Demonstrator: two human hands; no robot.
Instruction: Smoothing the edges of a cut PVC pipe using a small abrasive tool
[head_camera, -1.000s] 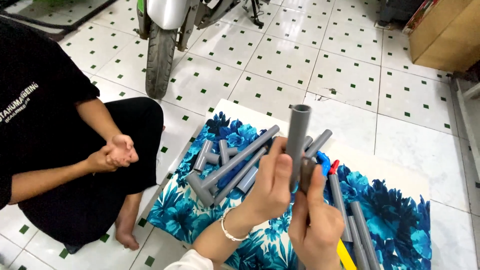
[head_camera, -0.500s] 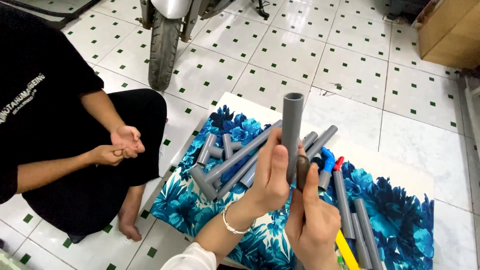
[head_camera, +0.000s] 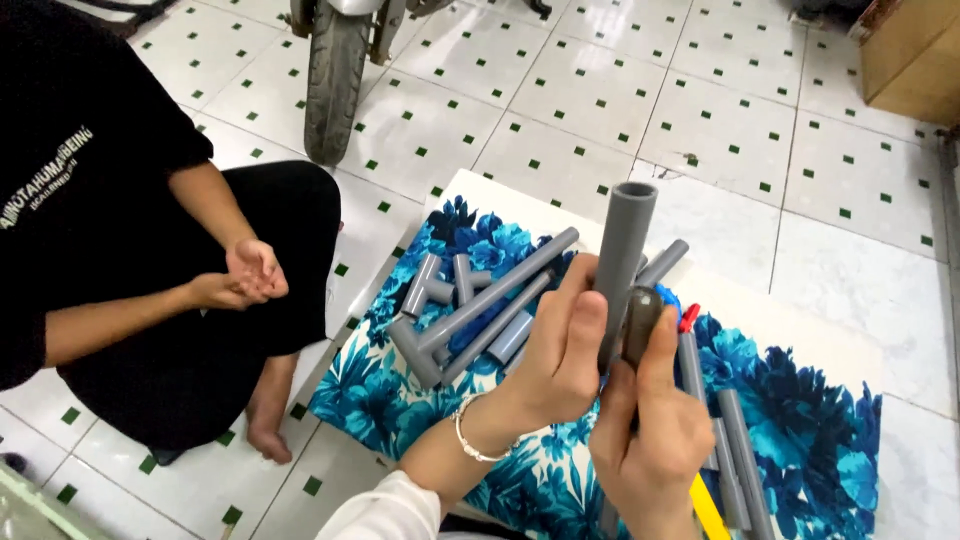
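Both hands are raised close together over the blue floral cloth (head_camera: 420, 400), each clamped on something. Left hand (head_camera: 560, 355) wraps its fingers around the lower part of an upright grey plastic pipe (head_camera: 622, 250), whose open round end points up toward the camera. Right hand (head_camera: 650, 440), just beside and touching the left, grips a dark brownish handle-shaped tool (head_camera: 640, 320) held upright against the pipe; what sort of tool it is cannot be told. A thin silver bracelet (head_camera: 468, 440) sits on the left wrist.

Below the hands, on the cloth, lie more grey pipe lengths and joined grey fittings (head_camera: 470, 310), some crossing one another, with further pipes (head_camera: 735, 450) to the right, a small red piece (head_camera: 689, 317) and a yellow strip (head_camera: 708, 505) near the lower edge. Across the cloth a person in black clothes (head_camera: 90, 200) squats on the white tiled floor (head_camera: 740, 130), that person's hands (head_camera: 245, 275) held together. Behind stands a motorbike's black tyre (head_camera: 332, 75)
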